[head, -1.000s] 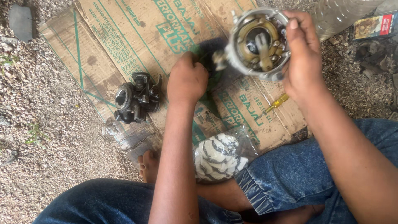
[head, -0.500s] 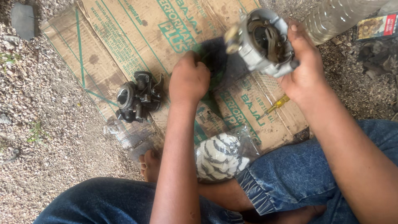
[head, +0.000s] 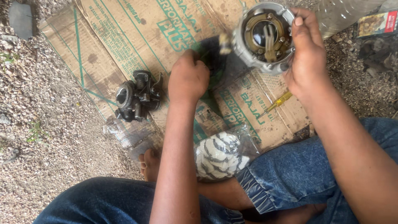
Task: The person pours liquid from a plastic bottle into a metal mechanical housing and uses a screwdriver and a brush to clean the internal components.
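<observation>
Head view, looking down. Right hand [head: 309, 62] wrapped around 1 round metal housing [head: 263, 37], thumb along its right rim, fingers behind it; held up above the flattened cardboard [head: 137, 37], open face toward the camera, brass-coloured parts showing inside. Left hand [head: 188, 79] curled into a loose fist, knuckles up, pinching a dark, blurred piece [head: 211, 56] just beside the housing's left edge; too blurred to name, and hard to say whether touching the housing or only beside it.

Compared with half a second ago: housing turned to face the camera more squarely, interior plainer to see, sitting a little lower. Left hand in much the same spot, fist unchanged. Carburettor and bag unmoved.

Counted: 2 hands, both grasping. 1 housing. 1 dark carburettor [head: 137, 99] lying on the cardboard's left edge, well apart from both hands. 1 small yellow-handled screwdriver [head: 275, 103] on the cardboard below the right hand. 1 clear bag [head: 222, 153] holding striped black-and-white cloth, near the knees. 1 clear plastic bottle [head: 340, 16] at top right, on gravel [head: 49, 166]. 2 legs in blue denim [head: 298, 174] at the bottom, 1 bare foot [head: 149, 164] between them.
</observation>
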